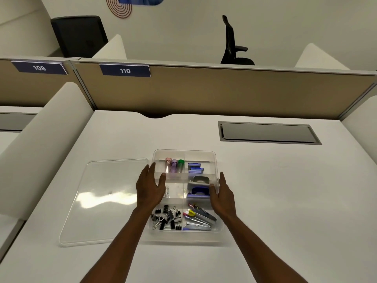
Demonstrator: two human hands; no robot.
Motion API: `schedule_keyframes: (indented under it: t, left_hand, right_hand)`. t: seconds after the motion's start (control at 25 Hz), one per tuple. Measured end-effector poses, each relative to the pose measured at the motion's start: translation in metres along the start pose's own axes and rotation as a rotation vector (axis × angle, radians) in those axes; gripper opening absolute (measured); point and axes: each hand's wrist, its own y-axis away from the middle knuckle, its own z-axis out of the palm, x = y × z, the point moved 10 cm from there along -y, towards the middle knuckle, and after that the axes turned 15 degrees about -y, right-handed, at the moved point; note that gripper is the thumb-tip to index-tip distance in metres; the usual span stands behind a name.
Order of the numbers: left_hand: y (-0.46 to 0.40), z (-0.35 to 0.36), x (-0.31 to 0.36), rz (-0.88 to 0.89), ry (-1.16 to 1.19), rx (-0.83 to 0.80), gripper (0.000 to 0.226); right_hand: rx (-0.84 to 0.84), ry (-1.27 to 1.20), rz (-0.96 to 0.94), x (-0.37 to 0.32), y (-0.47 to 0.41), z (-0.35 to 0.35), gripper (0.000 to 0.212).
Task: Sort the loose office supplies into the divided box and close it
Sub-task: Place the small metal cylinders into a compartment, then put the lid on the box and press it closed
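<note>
A clear divided box stands on the white desk with no lid on it. Its compartments hold three coloured tubes, blue staple boxes, two hole punches, black binder clips and staplers. My left hand rests with fingers spread against the box's left wall. On the opposite side, my right hand lies flat against the right wall. The clear lid lies flat on the desk just left of the box.
A recessed grey cable hatch is set in the desk at the back right. A tan partition with labels 109 and 110 closes the far edge. White side dividers flank the desk. A black chair stands beyond.
</note>
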Motion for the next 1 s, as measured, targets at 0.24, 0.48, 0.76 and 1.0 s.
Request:
schedule_keyframes:
  t: [0.24,0.48,0.76,1.0]
  left_hand:
    - [0.018,0.007,-0.018,-0.149,0.306,-0.188,0.062]
    - [0.031,-0.03,-0.061,-0.179,0.286,0.003,0.054]
    - [0.064,-0.078,-0.174,-0.32,0.015,0.2,0.052]
    - [0.07,-0.085,-0.246,-0.481,-0.351,0.05,0.077]
  right_hand:
    - [-0.029,0.026,-0.004,-0.002,0.015,0.003,0.061]
    - [0.052,0.108,-0.345,-0.067,0.032,0.003,0.065]
    - [-0.419,0.301,-0.674,-0.113,0.125,0.15,0.059]
    - [-0.673,0.892,-0.774,-0.099,0.152,0.253,0.075]
